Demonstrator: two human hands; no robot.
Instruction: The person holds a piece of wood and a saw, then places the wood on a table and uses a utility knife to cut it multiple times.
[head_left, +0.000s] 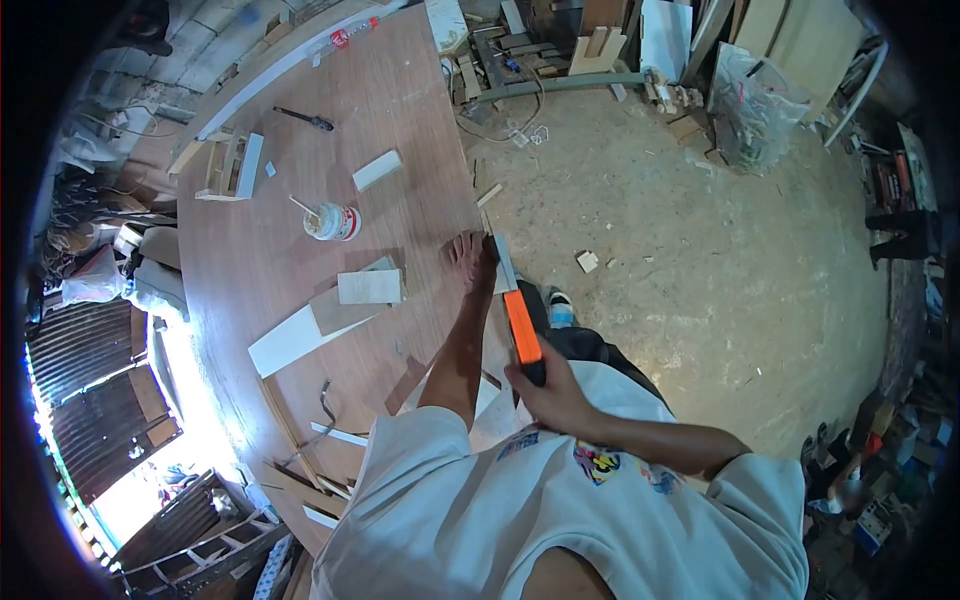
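Observation:
My right hand (pixel 548 388) is wrapped round the black end of a handsaw (pixel 522 325), which has an orange body and a flat grey blade. The blade lies along the table's right edge, angled away from me and close beside my left hand (pixel 476 262). That hand rests at the edge of the wooden table (pixel 425 205), fingers stretched out over the surface. A thin light strip shows at the edge just beyond it; whether my palm presses on a piece is hidden.
On the table are a white tub (pixel 333 222) with a stick in it, a white block (pixel 377 171), stacked boards (pixel 370 288), a dark tool (pixel 304 118) and a small wooden frame (pixel 232 167). A clear plastic bag (pixel 752 110) stands on the floor among leaning boards.

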